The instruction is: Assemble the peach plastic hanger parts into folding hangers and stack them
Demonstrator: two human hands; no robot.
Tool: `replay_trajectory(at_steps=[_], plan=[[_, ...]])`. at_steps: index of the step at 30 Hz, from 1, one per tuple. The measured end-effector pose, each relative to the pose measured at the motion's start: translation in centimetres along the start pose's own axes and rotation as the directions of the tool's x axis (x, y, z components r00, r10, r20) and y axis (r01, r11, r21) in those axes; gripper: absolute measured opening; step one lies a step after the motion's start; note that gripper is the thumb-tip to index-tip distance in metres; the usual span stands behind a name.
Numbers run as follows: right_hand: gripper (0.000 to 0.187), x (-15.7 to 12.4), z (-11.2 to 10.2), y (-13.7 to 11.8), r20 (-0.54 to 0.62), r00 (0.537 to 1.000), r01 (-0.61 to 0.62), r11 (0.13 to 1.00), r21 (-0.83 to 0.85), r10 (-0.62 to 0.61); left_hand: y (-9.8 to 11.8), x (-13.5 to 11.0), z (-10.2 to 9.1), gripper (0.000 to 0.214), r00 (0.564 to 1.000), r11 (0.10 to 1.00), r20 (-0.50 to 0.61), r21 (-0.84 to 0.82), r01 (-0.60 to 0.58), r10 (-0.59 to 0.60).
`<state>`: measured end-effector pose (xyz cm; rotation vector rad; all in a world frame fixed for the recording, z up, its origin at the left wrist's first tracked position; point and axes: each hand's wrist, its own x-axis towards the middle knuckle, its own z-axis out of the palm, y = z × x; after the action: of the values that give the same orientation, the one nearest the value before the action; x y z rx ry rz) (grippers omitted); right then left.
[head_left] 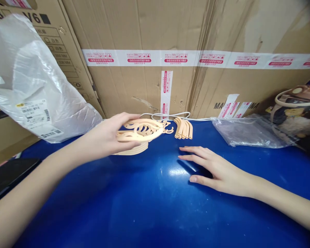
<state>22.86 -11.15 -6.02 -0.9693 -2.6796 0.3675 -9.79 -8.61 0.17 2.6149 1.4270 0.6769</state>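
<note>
My left hand (119, 132) is closed around a beige curved plastic piece (147, 137) with a looped outline, which looks like a part of a clothes hanger. Below that hand lies a stack of ribbed beige curved pieces (134, 150), partly hidden by the fingers. Small beige hooks (167, 129) are scattered just behind the held piece. To their right sits a bundle of beige curved arms (183, 128), side by side. My right hand (209, 167) hovers over or rests on the blue tabletop with fingers apart, nearest to that bundle and holding nothing.
Large cardboard boxes (144, 89) stand along the back of the blue table (155, 206). A white plastic mailing bag (41, 86) leans at the left, above a dark flat object (12, 175). A clear plastic bag (248, 132), a white cord (170, 114) and a brown container (299, 94) are farther back.
</note>
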Motion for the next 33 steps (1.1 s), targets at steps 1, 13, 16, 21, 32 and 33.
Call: replay_trajectory(at_steps=[1,13,16,21,32,33], plan=[[0.052,0.0,0.1,0.1,0.026,1.0,-0.002,1.0,-0.012,0.002,-0.9,-0.2,-0.3,0.063,0.999,0.999,-0.003,-0.016,0.049,-0.049],[0.052,0.2,0.1,0.1,0.081,0.996,-0.017,0.998,-0.053,0.021,-1.5,-1.4,-0.7,0.049,0.966,0.974,0.123,0.026,0.227,-0.228],[0.052,0.1,0.2,0.1,0.092,0.995,-0.015,0.997,-0.075,0.022,-1.4,-1.4,-0.7,0.047,0.962,0.971,0.135,0.034,0.236,-0.238],[0.053,0.2,0.3,0.2,0.087,0.996,-0.011,0.997,-0.082,0.018,-2.6,-1.4,-0.4,0.052,0.961,0.972,0.154,0.006,0.233,-0.231],[0.054,0.0,0.3,0.3,0.097,0.995,-0.02,0.995,-0.103,0.03,-4.1,-1.4,0.2,0.063,0.942,0.959,0.203,-0.042,0.281,-0.267],[0.054,0.0,0.3,0.3,0.096,0.995,-0.018,0.995,-0.1,0.027,-4.2,-1.4,0.2,0.064,0.943,0.959,0.201,-0.041,0.281,-0.267]])
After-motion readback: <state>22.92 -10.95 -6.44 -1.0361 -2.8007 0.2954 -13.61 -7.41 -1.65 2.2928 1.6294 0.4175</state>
